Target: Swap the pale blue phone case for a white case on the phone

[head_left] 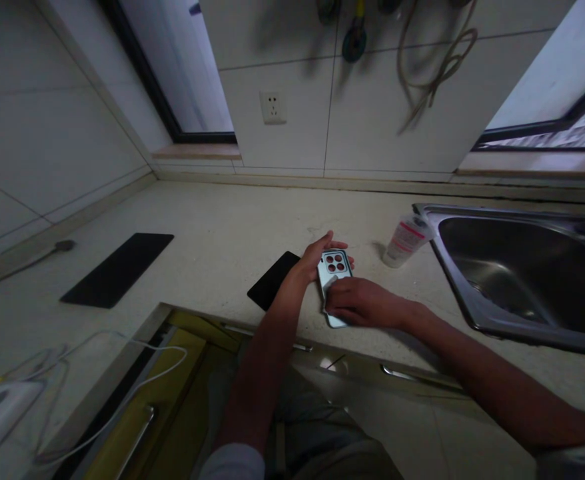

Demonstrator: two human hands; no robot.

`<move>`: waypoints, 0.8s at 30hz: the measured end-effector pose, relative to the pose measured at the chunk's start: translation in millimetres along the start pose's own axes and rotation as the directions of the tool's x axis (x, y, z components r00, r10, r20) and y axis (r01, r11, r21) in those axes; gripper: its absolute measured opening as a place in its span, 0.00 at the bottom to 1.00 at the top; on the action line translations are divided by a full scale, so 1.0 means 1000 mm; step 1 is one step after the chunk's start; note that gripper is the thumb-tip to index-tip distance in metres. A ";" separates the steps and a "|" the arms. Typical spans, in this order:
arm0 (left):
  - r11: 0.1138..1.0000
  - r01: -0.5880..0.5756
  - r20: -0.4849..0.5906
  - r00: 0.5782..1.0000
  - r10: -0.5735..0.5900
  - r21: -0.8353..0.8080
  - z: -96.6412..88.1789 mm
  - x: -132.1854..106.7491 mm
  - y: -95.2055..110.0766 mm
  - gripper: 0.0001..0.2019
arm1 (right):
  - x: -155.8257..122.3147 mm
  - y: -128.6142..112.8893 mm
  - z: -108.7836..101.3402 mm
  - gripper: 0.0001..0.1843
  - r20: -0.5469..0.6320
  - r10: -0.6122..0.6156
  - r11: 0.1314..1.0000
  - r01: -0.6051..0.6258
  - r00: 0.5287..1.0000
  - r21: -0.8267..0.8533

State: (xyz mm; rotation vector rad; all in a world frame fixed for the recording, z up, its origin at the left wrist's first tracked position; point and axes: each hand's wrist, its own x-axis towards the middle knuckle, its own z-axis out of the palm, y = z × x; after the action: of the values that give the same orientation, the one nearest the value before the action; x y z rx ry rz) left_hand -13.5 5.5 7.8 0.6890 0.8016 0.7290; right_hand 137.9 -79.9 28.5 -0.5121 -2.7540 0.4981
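A light blue smartphone [334, 275] lies back-up near the counter's front edge, its camera cluster showing. My left hand [308, 261] grips the phone's left side and top. My right hand [360, 303] rests on the phone's lower half, fingers pressed on its back with what may be a small wipe under them. A small black rectangular piece [271, 281] lies flat just left of the phone, partly under my left wrist.
A white tube with a red label [406, 241] stands by the steel sink [477, 313] at right. A larger black slab [117, 268] lies at left. A white charger and cable [2, 407] sit at the near left. A wall socket [273, 107] is behind.
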 end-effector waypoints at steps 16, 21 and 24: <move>1.000 0.021 -0.022 1.000 -0.021 -0.001 0.001 0.001 0.002 0.18 | -0.016 -0.008 -0.024 0.09 0.271 0.082 0.989 -0.111 0.959 0.094; 1.000 0.025 -0.018 1.000 -0.025 0.000 0.000 0.002 0.001 0.18 | -0.025 0.004 -0.027 0.11 0.273 0.177 0.979 -0.199 0.945 0.053; 1.000 0.016 -0.020 1.000 -0.016 -0.008 -0.001 0.001 0.000 0.18 | -0.026 0.009 -0.027 0.12 0.253 0.171 0.980 -0.192 0.952 0.059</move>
State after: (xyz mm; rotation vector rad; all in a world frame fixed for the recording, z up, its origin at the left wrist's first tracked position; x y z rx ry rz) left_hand -13.3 7.0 7.4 0.6684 0.8216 0.7255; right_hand 173.3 -74.5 43.7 -0.7334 -2.9183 0.7650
